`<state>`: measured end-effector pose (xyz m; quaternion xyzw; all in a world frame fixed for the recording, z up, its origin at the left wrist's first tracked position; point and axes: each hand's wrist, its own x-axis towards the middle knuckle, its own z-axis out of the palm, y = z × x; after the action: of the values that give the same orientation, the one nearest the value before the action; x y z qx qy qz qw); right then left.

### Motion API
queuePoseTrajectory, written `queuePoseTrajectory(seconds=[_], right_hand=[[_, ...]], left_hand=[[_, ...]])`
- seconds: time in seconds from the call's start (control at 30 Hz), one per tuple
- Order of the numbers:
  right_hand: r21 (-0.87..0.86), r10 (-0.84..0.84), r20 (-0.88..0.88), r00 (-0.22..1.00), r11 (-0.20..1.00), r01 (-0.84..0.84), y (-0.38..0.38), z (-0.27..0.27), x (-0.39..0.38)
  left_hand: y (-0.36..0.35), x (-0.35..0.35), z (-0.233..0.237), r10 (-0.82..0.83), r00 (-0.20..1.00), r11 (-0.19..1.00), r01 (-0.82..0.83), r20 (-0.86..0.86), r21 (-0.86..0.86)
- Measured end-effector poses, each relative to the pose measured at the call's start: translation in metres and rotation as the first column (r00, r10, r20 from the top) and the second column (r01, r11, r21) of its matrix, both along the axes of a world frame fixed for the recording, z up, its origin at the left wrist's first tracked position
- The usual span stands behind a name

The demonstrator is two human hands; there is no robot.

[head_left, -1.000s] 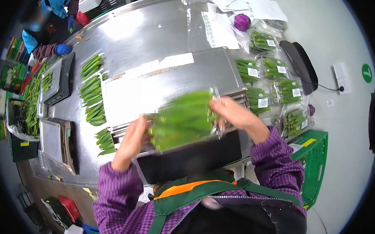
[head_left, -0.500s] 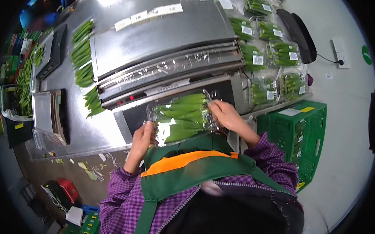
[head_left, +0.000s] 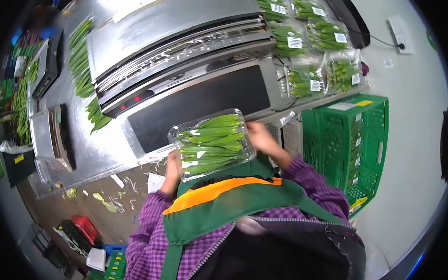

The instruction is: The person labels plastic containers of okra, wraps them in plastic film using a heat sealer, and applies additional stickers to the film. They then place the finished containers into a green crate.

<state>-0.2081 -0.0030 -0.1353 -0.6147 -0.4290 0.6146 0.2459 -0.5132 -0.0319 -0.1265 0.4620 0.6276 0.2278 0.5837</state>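
Note:
A clear, film-wrapped tray of okra [head_left: 211, 143] is held in front of my apron, just off the near edge of the bench. My left hand [head_left: 173, 169] grips its left side, with the fingers partly hidden beneath it. At the right edge, my right hand [head_left: 261, 138] is closed on the tray, slightly blurred. Behind the tray lies the bare black plate [head_left: 200, 107] of a steel wrapping machine [head_left: 182, 54].
Labelled okra packs [head_left: 305, 81] lie at the back right. Below them stands a green crate [head_left: 327, 138] holding more packs. Loose okra [head_left: 82, 61] lines the machine's left side, near a weighing scale [head_left: 49, 139]. Scraps [head_left: 108, 202] litter the floor.
The okra tray has come off the black plate toward my body, held by both hands. Its film, loose at the sides before, now lies close around it. The view has shifted.

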Motion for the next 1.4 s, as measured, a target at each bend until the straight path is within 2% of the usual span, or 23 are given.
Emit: queuePoseTrajectory(seconds=[0.03,0.1,0.3,0.33,0.4,0.43,0.47,0.5,0.53,0.57,0.6,0.7,0.73,0.77,0.83,0.9,0.97,1.03,1.13,1.2,1.3,1.37,1.4], right_hand=[[-0.038,0.139,-0.269,0.953,0.987,-0.155,0.007,0.025,-0.011],[-0.089,0.041,-0.568,0.822,0.990,-0.111,-0.011,0.030,-0.029],[0.111,0.203,-0.911,0.358,0.959,-0.261,-0.018,0.116,-0.011],[0.140,0.213,-0.931,0.297,0.959,-0.247,-0.017,0.128,-0.010],[0.171,0.202,-0.959,0.201,0.972,-0.163,-0.011,0.144,-0.011],[0.174,0.190,-0.968,0.164,0.979,-0.105,-0.006,0.149,-0.013],[0.161,0.163,-0.978,0.126,0.986,-0.032,-0.001,0.153,-0.020],[0.152,0.150,-0.984,0.094,0.988,0.018,0.003,0.157,-0.019],[0.141,0.137,-0.988,0.065,0.988,0.067,0.008,0.162,-0.019],[0.143,0.138,-0.988,0.063,0.985,0.099,0.011,0.169,-0.010],[0.145,0.136,-0.988,0.075,0.982,0.125,0.011,0.175,-0.002],[0.172,0.143,-0.975,0.169,0.969,0.175,0.006,0.185,0.037],[0.272,0.080,-0.762,0.643,0.940,0.205,0.003,0.185,0.047],[0.367,-0.042,-0.350,0.936,0.913,0.178,-0.001,0.185,0.058],[0.030,-0.295,-0.178,0.939,0.952,0.305,0.004,0.174,0.091],[0.126,-0.392,-0.120,0.912,0.905,0.406,0.020,0.134,0.142],[0.091,-0.560,-0.029,0.828,0.823,0.560,0.048,0.112,0.201],[0.112,-0.585,0.163,0.795,0.811,0.574,0.066,0.098,0.234],[0.205,-0.551,0.099,0.828,0.826,0.525,0.087,0.078,0.250],[0.276,-0.518,0.235,0.822,0.847,0.455,0.098,0.060,0.263],[0.235,-0.492,0.162,0.856,0.861,0.450,0.109,0.042,0.282],[0.245,-0.459,0.296,0.837,0.884,0.398,0.120,0.021,0.304],[0.203,-0.408,0.499,0.764,0.913,0.355,0.125,0.015,0.314]], left_hand=[[0.006,0.014,0.009,-0.065,0.993,0.997,0.060,0.100,0.046],[0.022,0.038,0.036,-0.152,0.941,0.984,0.115,0.302,0.135],[0.046,0.083,0.090,-0.252,0.741,0.889,-0.075,0.622,0.451],[0.047,0.082,0.095,-0.191,0.737,0.897,-0.138,0.648,0.421],[0.042,0.051,0.120,0.199,0.683,0.950,-0.311,0.702,0.034],[0.030,0.035,0.122,0.356,0.516,0.900,-0.413,0.779,-0.138],[0.022,0.026,0.125,0.125,0.778,0.980,-0.194,0.615,0.046],[0.014,0.017,0.127,-0.173,0.936,0.967,0.102,0.307,0.234],[0.006,0.009,0.131,-0.394,0.919,0.861,0.368,0.006,0.350],[0.014,0.008,0.128,-0.519,0.763,0.610,0.647,-0.385,0.459],[0.019,0.026,0.136,-0.184,0.936,0.980,0.196,0.301,-0.012],[0.029,0.047,0.121,-0.057,0.933,0.988,0.104,0.355,-0.114],[0.043,0.069,0.138,0.017,0.916,0.955,0.104,0.400,-0.278],[0.057,0.090,0.156,0.104,0.902,0.894,0.100,0.419,-0.436],[0.073,0.135,0.150,0.135,0.813,0.893,0.148,0.566,-0.425],[0.082,0.170,0.137,0.065,0.633,0.915,0.271,0.771,-0.299],[0.086,0.180,0.137,-0.134,0.781,0.953,0.271,0.610,-0.137],[0.090,0.173,0.128,-0.074,0.769,0.957,0.233,0.635,-0.170],[0.091,0.161,0.120,-0.042,0.784,0.966,0.190,0.620,-0.175],[0.087,0.150,0.117,-0.050,0.821,0.973,0.169,0.568,-0.158],[0.082,0.122,0.114,-0.007,0.818,0.983,0.113,0.576,-0.148],[0.080,0.085,0.106,0.107,0.839,0.993,-0.065,0.534,-0.096],[0.080,0.067,0.103,0.136,0.849,0.991,-0.126,0.511,-0.053]])
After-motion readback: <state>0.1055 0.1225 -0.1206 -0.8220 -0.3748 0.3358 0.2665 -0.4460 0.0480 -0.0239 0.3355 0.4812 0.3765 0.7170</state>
